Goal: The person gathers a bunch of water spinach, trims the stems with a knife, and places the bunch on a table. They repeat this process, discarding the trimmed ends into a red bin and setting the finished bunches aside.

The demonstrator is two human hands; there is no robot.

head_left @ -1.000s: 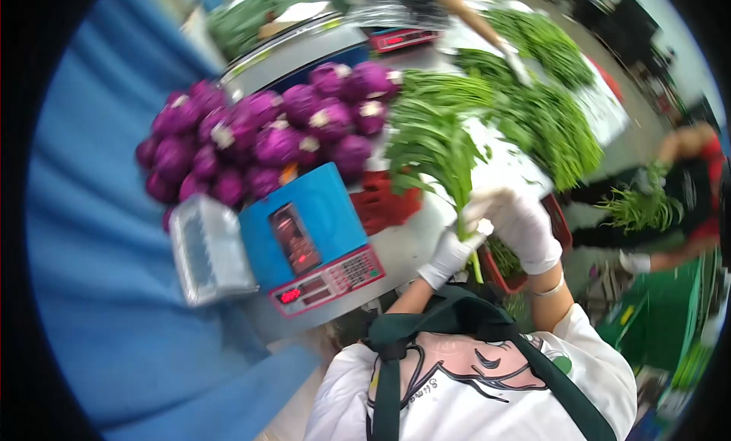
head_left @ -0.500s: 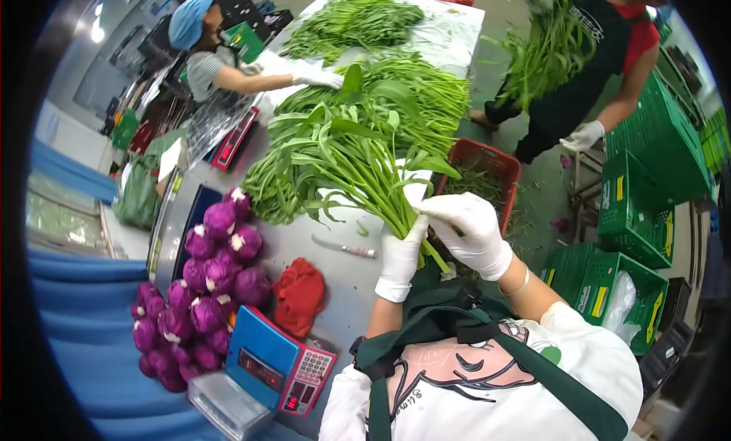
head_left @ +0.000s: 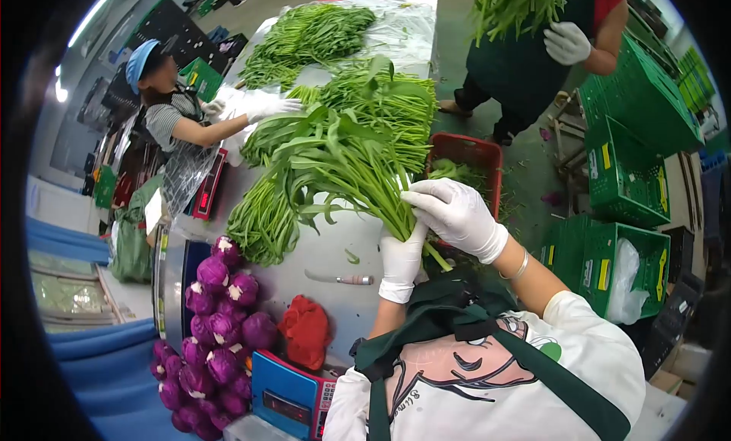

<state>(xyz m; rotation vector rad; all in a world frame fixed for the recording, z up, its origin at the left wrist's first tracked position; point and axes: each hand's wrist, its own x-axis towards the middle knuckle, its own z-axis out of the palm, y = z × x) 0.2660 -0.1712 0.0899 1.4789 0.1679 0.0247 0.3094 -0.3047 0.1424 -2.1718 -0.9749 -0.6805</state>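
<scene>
My left hand [head_left: 401,264], in a white glove, is wrapped around the stems of a bunch of water spinach [head_left: 335,163]. The leaves fan out to the upper left, and the cut ends stick out below the fist. On the bunch's right side my right hand [head_left: 463,222], also gloved, pinches at a stem with thumb and fingertips; exactly what lies between them is partly hidden. A knife [head_left: 352,279] with a light handle rests on the metal table [head_left: 282,270] to the left of my hands. More water spinach [head_left: 415,110] is heaped behind the bunch.
Purple cabbages [head_left: 209,342], a red cloth [head_left: 304,330] and a blue scale [head_left: 283,399] are at the left. Beyond my right hand stands a red crate [head_left: 487,163] with green scraps. Green crates [head_left: 620,174] line the right. One co-worker [head_left: 171,113] reaches over the greens; another [head_left: 525,68] carries some.
My right fingertips have closed in on the stems of the bunch. The view has shifted. The co-worker at the right has raised a gloved hand toward the carried greens.
</scene>
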